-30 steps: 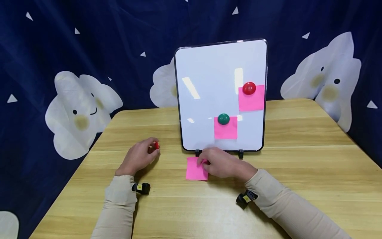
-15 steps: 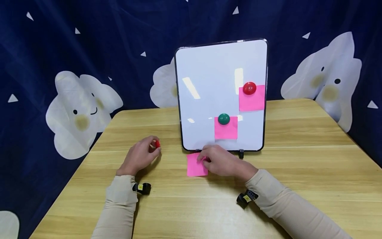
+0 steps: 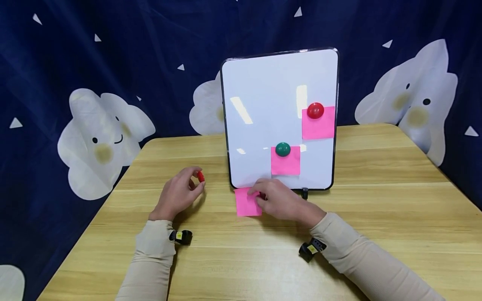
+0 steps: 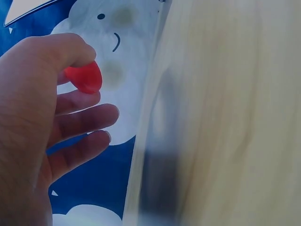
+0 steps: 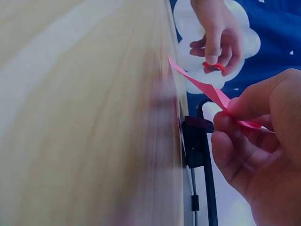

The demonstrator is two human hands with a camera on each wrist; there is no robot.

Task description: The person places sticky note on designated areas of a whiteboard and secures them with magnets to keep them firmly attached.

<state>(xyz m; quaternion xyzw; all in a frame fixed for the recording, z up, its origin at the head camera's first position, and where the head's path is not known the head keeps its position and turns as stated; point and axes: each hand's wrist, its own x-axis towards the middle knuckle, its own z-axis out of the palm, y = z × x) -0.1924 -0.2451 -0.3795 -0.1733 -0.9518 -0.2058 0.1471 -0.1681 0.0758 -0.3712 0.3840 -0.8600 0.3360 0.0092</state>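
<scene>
My left hand (image 3: 178,193) pinches a round red magnet (image 4: 86,77) between thumb and forefinger, left of the whiteboard (image 3: 260,96). The other fingers of that hand are spread, as the left wrist view shows. In front of the board's lower edge, my right hand (image 3: 278,200) pinches a pink sticky note (image 3: 246,205). The right wrist view shows this note bent between the thumb and fingers, off the tabletop. On the board, a green magnet (image 3: 283,149) holds one pink note (image 3: 285,166), and a red magnet (image 3: 315,110) holds another pink note (image 3: 319,128) at the right edge.
The whiteboard stands upright on black feet (image 3: 304,193) towards the back of the wooden table (image 3: 241,259). Behind it hangs a dark blue curtain (image 3: 158,37) printed with clouds and triangles. A small camera is strapped to each wrist.
The pink note in my right hand has risen towards the board's lower left edge. My left hand, still pinching the red magnet, has shifted slightly up and to the right.
</scene>
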